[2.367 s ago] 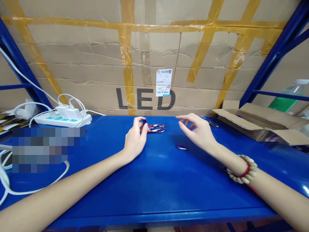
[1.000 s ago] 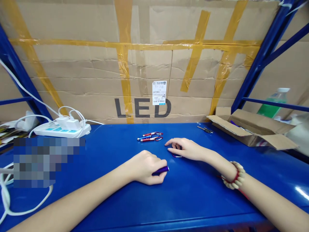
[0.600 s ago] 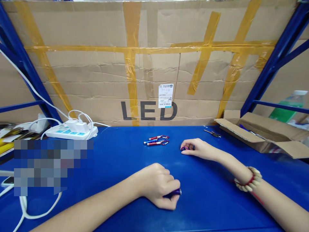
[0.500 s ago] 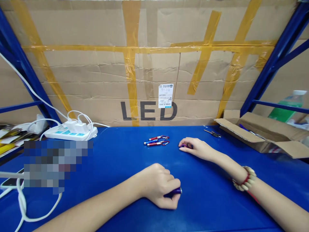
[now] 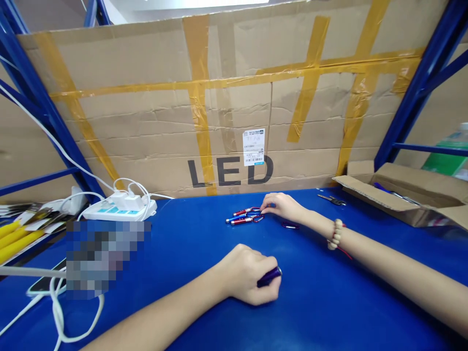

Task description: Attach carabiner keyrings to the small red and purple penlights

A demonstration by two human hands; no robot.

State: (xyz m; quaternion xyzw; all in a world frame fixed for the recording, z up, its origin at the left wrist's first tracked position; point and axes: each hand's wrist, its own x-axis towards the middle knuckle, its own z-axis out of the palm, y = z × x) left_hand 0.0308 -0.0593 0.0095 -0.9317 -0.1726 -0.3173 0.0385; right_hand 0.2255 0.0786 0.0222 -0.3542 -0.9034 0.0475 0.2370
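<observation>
My left hand (image 5: 252,275) is closed round a dark purple tube (image 5: 269,276) with a silvery end, held just over the blue table; most of it is hidden in the fist. Farther back, my right hand (image 5: 283,206) has its bent fingertips at the clip ends of several small keychain penlights, a red one (image 5: 241,221) and a blue one (image 5: 230,219) among them. Its fingers look pinched on a carabiner clip (image 5: 258,219), though which light that belongs to is unclear. A loose purple carabiner (image 5: 290,225) lies under the right wrist.
Keys (image 5: 332,200) lie by an open cardboard box (image 5: 380,197) at right. At left stand a white power strip (image 5: 119,210) with cables, a phone (image 5: 47,282) and a blurred-out patch. A large taped carton (image 5: 153,131) walls off the back between blue posts.
My right hand has let go of the purple carabiner, leaving it on the table, and has moved left to the penlights. The left hand keeps its grip; the view has shifted slightly.
</observation>
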